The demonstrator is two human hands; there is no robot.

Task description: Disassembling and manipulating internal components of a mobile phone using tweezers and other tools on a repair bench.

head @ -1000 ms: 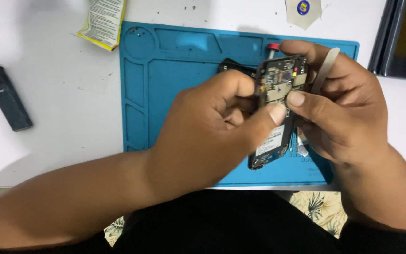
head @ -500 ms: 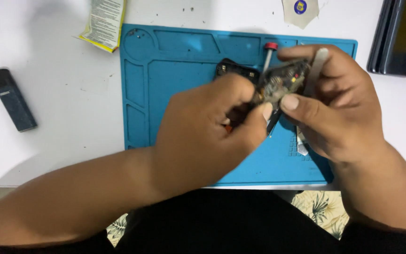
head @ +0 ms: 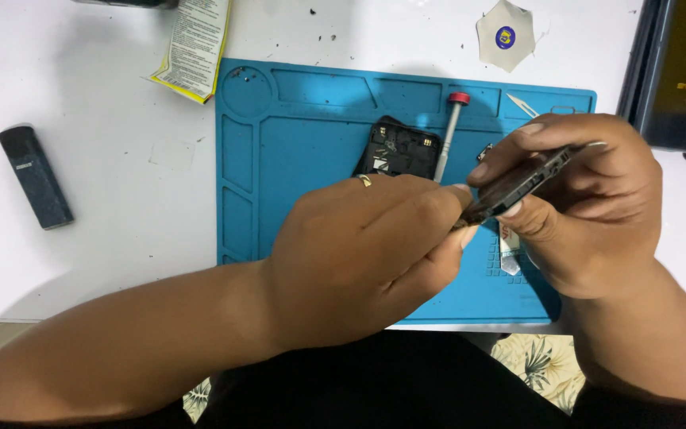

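Observation:
Both my hands hold an opened phone body [head: 518, 184] above a blue repair mat [head: 295, 159], turned nearly edge-on to me. My right hand [head: 589, 206] grips its upper end between thumb and fingers. My left hand [head: 367, 254] pinches its lower end with the fingertips; a ring shows on one finger. On the mat behind my hands lie a black phone cover piece [head: 400, 149] and a screwdriver [head: 448, 131] with a red cap. A small metal tool [head: 510, 253] lies on the mat under my right hand.
A dark rectangular device [head: 35, 176] lies on the white table at the left. A yellow-edged leaflet [head: 194, 44] sits at the top, a white round sticker pad [head: 505, 35] at the top right, and dark and yellow items [head: 680, 71] at the right edge.
The phone body has turned from showing its circuit board face-up to lying almost edge-on. Both hands shifted slightly right, uncovering the black cover piece and screwdriver.

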